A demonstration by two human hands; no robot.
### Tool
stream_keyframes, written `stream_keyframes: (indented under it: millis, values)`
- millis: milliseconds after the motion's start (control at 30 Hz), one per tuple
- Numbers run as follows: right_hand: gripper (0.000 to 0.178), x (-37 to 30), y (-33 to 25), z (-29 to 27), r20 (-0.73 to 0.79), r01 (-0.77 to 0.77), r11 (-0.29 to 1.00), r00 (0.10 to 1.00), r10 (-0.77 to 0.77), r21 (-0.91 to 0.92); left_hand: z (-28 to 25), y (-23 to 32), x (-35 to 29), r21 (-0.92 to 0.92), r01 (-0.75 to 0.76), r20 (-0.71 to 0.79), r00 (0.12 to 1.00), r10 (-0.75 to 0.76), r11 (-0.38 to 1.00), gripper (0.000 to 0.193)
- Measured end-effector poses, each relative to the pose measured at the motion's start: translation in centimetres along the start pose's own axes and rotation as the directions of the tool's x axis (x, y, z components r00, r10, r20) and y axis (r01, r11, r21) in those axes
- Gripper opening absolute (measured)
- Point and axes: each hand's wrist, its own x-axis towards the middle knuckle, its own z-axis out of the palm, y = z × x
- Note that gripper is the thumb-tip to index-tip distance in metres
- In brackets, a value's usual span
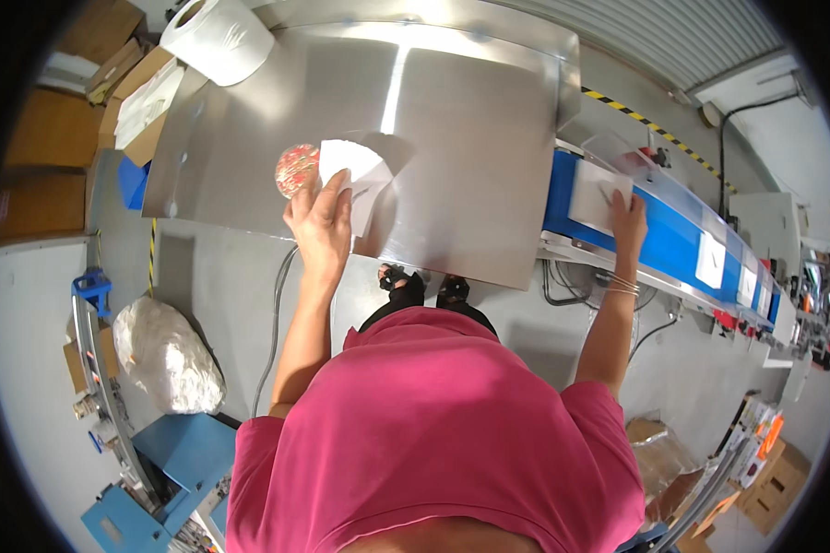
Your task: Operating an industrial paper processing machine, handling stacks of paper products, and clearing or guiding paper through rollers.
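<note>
Near the worktop's front edge, my left hand pinches white sheets, likely light, bendy, best edge-held; whether my right hand grips the packet, I can't tell.

Site type: packing area of a factory or workshop.
We base this on the bare metal tabletop and, just beside its right edge, a blue conveyor belt carrying flat white packets. We also note yellow-and-black striped tape on the grey floor, a large white roll, cardboard boxes stacked at the left, and a ribbed panel, wall or shutter, we cannot tell.
</note>
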Motion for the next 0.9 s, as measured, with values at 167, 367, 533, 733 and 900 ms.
stream_keyframes:
  millis: [167, 367, 533, 733, 900]
  values:
    - [0.053, -2.0, -6.8, -0.3, -0.141, 0.274, 0.957, 0.948, -0.286, -0.098, 0.6, 0.1, 0.0, -0.047, -0.018, -0.04, 0.999, 0.016, 0.999, 0.028]
    - [0.045, -9.9, -23.0, 4.1, 0.451, 0.282, 0.698, 0.595, -0.665, 0.658, 0.4, -0.2, -0.4, -0.087, -0.008, -0.024, 1.0, 0.006, 0.996, 0.028]
    - [0.04, -12.1, -27.0, 9.5, 0.327, 0.376, 0.481, 0.404, -0.854, 0.792, -0.2, 0.5, -0.1, -0.101, 0.012, 0.031, 0.999, -0.009, 0.995, 0.036]
    - [0.035, -10.8, -20.6, 7.4, 0.632, -0.249, 0.623, 0.571, -0.524, 0.741, -0.7, -0.4, 0.0, -0.049, 0.085, 0.001, 0.996, -0.085, 0.995, 0.045]
    - [0.032, -5.3, -9.3, 3.8, 0.416, -0.169, 0.772, 0.9, -0.134, 0.613, -0.9, -0.5, 0.0, -0.046, 0.115, 0.028, 0.993, -0.113, 0.992, 0.035]
